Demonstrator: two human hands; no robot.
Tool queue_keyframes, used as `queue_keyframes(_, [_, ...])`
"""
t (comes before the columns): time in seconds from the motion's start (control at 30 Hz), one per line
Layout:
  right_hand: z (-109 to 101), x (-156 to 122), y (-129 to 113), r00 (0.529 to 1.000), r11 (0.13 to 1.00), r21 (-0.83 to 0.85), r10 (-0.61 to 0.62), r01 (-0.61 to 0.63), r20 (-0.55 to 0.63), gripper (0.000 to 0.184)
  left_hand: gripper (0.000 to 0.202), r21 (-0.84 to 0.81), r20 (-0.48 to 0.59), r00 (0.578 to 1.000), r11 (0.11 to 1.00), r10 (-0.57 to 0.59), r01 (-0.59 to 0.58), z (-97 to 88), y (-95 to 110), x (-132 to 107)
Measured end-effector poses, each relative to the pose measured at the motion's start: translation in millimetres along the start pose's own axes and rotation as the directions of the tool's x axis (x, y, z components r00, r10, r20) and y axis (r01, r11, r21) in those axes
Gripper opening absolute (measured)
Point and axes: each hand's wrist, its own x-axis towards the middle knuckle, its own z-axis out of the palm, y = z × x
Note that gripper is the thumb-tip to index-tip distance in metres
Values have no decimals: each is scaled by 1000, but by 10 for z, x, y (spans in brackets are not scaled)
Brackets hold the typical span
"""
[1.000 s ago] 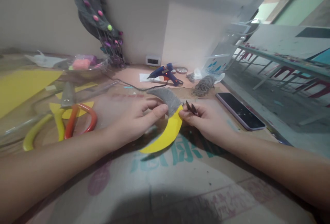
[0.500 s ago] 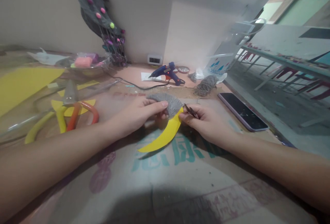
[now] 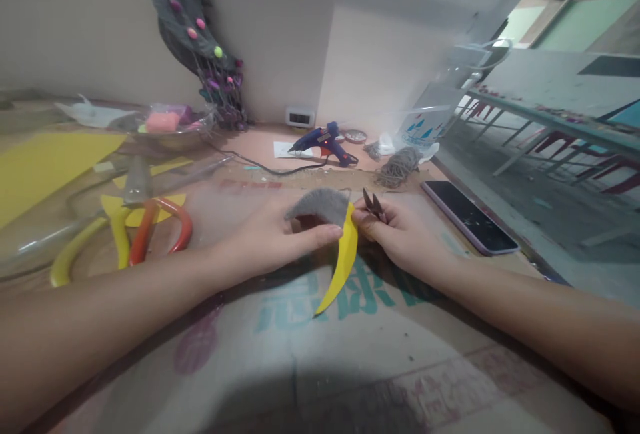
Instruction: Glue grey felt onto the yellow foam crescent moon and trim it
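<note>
A yellow paper crescent (image 3: 345, 257), its upper part wrapped in grey yarn (image 3: 323, 202), is held up between my hands. My left hand (image 3: 285, 231) grips it, thumb on the edge where the grey meets the yellow; its other fingers are mostly hidden. Small dark thread snips (image 3: 374, 204) sit in my right hand (image 3: 387, 221), their two pointed blades apart and tilted up. My right thumb and forefinger are against the crescent's right edge, and whether they pinch it is hard to see. The crescent's bare yellow tip points down over printed cardboard (image 3: 320, 361).
Behind are a blue glue gun (image 3: 320, 141), a grey yarn bundle (image 3: 399, 167) and a small digital clock (image 3: 301, 117). A phone (image 3: 470, 217) lies right, near the table edge. Orange-and-yellow-handled scissors or pliers (image 3: 145, 231) and yellow sheet (image 3: 45, 167) lie left. A decorated grey moon (image 3: 187, 21) hangs behind.
The crescent has turned, so its yellow tip has swung right and points more steeply down. My left thumb has moved right along it. The snips' blades now point upward and show apart.
</note>
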Motion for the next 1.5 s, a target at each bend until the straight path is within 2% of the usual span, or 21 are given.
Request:
queue_keyframes(0.1, [-8, 18, -2, 1000, 1000, 12, -5, 5, 2, 29, 22, -37, 16, 999, 999, 32, -32, 26, -13, 11])
queue_keyframes(0.23, [9, 20, 38, 999, 999, 29, 30, -31, 36, 32, 16, -1, 57, 996, 997, 72, -72, 17, -49, 28])
queue_keyframes(0.3, [22, 13, 58, 998, 998, 45, 40, -42, 52, 32, 22, 13, 2, 996, 996, 93, -93, 1, -51, 19])
queue_keyframes(0.4, [33, 10, 65, 997, 998, 45, 49, -52, 63, 32, 45, 73, -110, 981, 986, 157, -150, -27, -27, -1])
queue_keyframes(0.43, [34, 14, 63, 997, 998, 29, 51, -53, 64, 30, 43, 116, -114, 973, 976, 200, -187, -37, -17, -4])
queue_keyframes(0.53, [32, 38, 66, 997, 998, 0, 60, -60, 49, 24, 14, 196, -83, 950, 940, 301, -280, -59, 2, 13])
queue_keyframes(0.6, [26, 55, 83, 999, 997, 55, 50, -51, 17, 25, 15, 132, -99, 964, 964, 246, -232, -63, 5, 37])
queue_keyframes(0.67, [15, 60, 103, 999, 990, 137, 41, -38, -20, 30, 17, 35, -118, 983, 990, 140, -137, -61, 4, 58])
queue_keyframes(0.77, [-4, 42, 101, 999, 983, 177, 51, -53, 16, 38, 18, -34, -105, 993, 998, 54, -58, -54, 11, 66])
queue_keyframes(0.93, [3, 19, 8, 991, 993, 75, 86, -94, 102, 30, 19, 9, -82, 997, 1000, 13, -12, -42, 18, 43])
queue_keyframes(1.1, [29, 50, -12, 992, 998, 41, 38, -43, 118, 20, 23, 47, -95, 995, 999, 2, 3, -34, 7, 37])
queue_keyframes(1.3, [42, 39, 18, 994, 997, -64, -45, 52, 104, 15, 23, 184, -68, 997, 983, 39, -26, -46, 27, 38])
queue_keyframes(1.4, [38, 23, 12, 994, 990, -113, -73, 83, 86, 15, 22, 144, -22, 1000, 989, 20, -16, -37, 19, 56])
queue_keyframes(1.5, [35, 9, 4, 997, 993, -106, -47, 53, 58, 17, 21, 44, 42, 999, 999, -20, 18, -28, 2, 82])
